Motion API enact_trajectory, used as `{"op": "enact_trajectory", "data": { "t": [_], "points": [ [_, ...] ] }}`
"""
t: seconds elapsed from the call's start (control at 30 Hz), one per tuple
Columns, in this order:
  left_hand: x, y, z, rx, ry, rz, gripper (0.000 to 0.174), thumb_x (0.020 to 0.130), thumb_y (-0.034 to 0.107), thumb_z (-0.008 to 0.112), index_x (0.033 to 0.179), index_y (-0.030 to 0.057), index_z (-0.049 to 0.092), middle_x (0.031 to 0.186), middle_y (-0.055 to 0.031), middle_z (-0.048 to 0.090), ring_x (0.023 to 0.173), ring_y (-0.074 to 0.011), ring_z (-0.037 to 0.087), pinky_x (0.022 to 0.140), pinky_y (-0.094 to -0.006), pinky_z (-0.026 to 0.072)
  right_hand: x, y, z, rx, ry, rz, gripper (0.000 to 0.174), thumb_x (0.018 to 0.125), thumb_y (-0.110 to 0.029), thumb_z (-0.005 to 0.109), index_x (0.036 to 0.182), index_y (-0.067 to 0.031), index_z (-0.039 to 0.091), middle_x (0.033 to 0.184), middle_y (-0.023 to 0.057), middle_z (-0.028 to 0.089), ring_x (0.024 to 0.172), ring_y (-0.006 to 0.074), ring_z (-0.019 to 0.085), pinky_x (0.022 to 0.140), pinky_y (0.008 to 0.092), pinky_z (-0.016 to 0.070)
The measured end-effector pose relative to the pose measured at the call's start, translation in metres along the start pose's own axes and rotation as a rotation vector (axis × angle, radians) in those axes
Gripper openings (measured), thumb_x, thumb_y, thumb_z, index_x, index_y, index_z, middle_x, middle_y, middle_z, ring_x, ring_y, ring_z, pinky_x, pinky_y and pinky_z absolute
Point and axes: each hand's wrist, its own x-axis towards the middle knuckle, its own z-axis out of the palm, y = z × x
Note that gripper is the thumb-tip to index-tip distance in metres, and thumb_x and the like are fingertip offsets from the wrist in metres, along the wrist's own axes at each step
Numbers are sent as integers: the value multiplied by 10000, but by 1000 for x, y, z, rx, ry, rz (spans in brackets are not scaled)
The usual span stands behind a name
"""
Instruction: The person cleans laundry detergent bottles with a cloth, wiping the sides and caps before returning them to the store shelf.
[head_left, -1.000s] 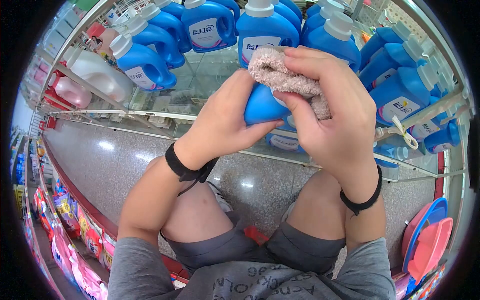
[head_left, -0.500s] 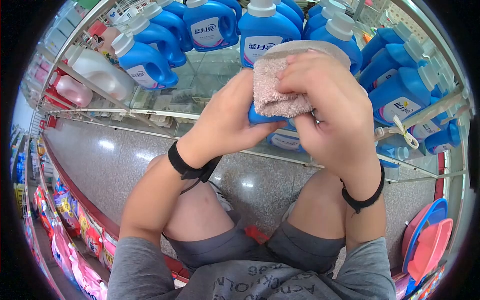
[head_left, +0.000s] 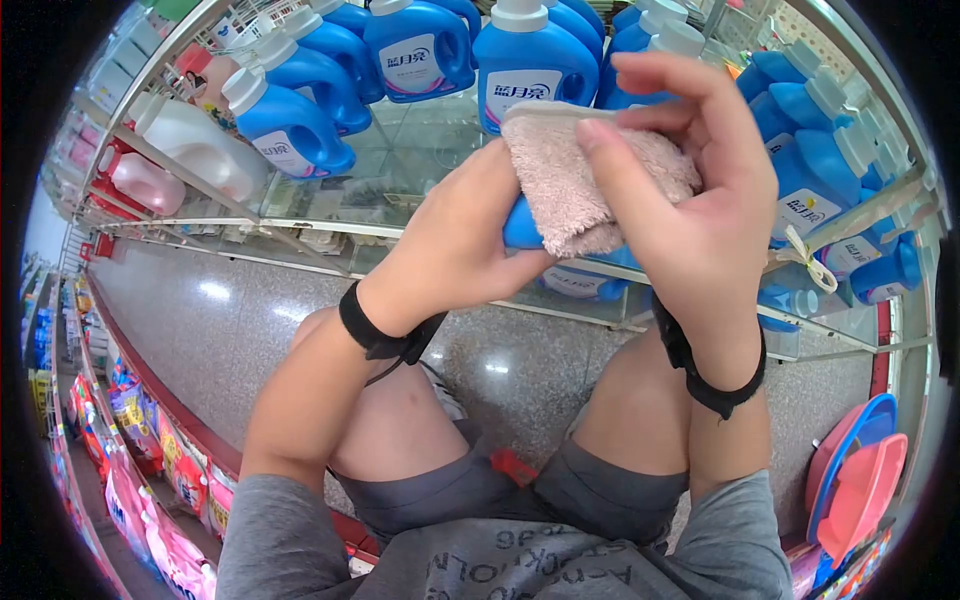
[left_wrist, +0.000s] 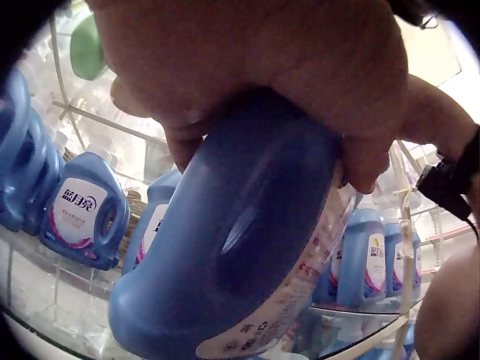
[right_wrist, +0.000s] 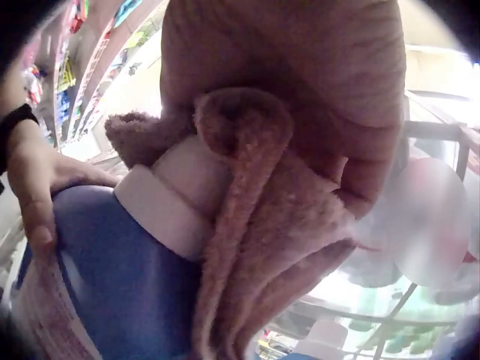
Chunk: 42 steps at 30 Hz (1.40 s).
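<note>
My left hand [head_left: 455,235] grips a blue detergent bottle [left_wrist: 232,225], tilted in front of the shelf. Its label shows along one side in the left wrist view. A pale pink, fluffy cloth [head_left: 560,175] lies folded over the bottle's top and hides most of it from the head view. My right hand [head_left: 695,215] holds the cloth, thumb on its upper face, index finger lifted off and the other fingers curled at its far side. In the right wrist view, the white cap [right_wrist: 161,214] shows beneath the draped cloth.
Blue detergent bottles [head_left: 415,55] line the glass shelf [head_left: 420,160], with more at the right [head_left: 810,185]. White and pink bottles [head_left: 200,150] stand at the left. Plastic basins [head_left: 860,490] lean at lower right. Packaged goods [head_left: 150,430] fill a low shelf at left.
The cloth has been turned and spread from a bunched fold into a flatter piece over the bottle's top. My right hand has opened up somewhat, index finger raised. My left hand keeps its hold.
</note>
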Motion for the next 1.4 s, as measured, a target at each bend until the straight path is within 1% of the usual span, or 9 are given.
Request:
{"op": "enact_trajectory", "data": {
  "t": [0.03,0.1,0.2,0.27,0.4,0.83,0.97,1.17,1.4],
  "points": [
    [0,-1,0,-47,18,-17,728,744,99,806,1416,53,529,1345,-195,615,1247,-413,595,1019,-439,500,0,-1,-2,0,1,1,343,863,-43,792,1177,-5,661,943,41,688,849,116,654,745,232,494],
    [-1,-2,0,-43,20,-24,726,747,99,805,1416,55,530,1347,-193,617,1245,-404,600,1021,-438,500,1,-4,-8,-475,-36,-141,355,789,-180,862,1069,-27,706,868,55,675,827,184,663,720,283,494],
    [-2,-1,-3,-40,30,-44,708,762,110,808,1413,57,536,1357,-186,620,1244,-382,613,1020,-427,502,-1,-13,-10,-606,-69,-66,371,737,-280,886,953,-30,718,848,100,649,775,272,655,695,341,504],
    [-3,1,-5,39,-26,-63,741,768,98,850,1418,-5,508,1376,-176,600,1275,-293,588,1073,-406,459,-2,-25,-9,-627,-94,-30,364,736,-281,888,929,-26,713,838,109,640,756,289,646,676,353,505],
    [-5,9,-7,21,-42,-234,712,753,97,829,1396,6,537,1366,-176,605,1283,-305,577,1088,-415,439,-3,-27,-9,-588,-119,-43,375,726,-297,896,899,-25,704,798,113,607,712,316,629,634,381,504],
    [0,-6,-6,14,-92,-64,673,761,89,813,1374,11,547,1307,-155,645,1218,-292,618,1043,-411,467,6,-8,-21,-422,-316,-218,313,791,-290,799,792,-21,639,856,122,569,831,328,618,718,434,521],
    [0,-9,-7,-55,-60,-78,609,745,83,795,1318,18,600,1280,-172,665,1201,-329,639,1027,-394,483,9,-1,-29,-386,-378,-251,295,793,-292,799,816,-38,652,859,107,559,843,319,600,725,424,511],
    [-2,-22,-5,-190,-55,-149,709,718,85,844,1371,36,574,1356,-151,621,1288,-270,579,1102,-409,426,10,6,-35,-243,-385,-338,254,786,-255,811,894,-60,691,878,87,564,865,307,578,757,412,495],
    [-1,-36,-13,0,-255,-123,682,795,120,841,1417,73,565,1434,-127,585,1354,-302,535,1151,-443,395,14,16,-39,-138,-414,-395,334,749,-187,849,1048,-73,752,982,93,642,890,281,622,763,372,514]
  ]
}}
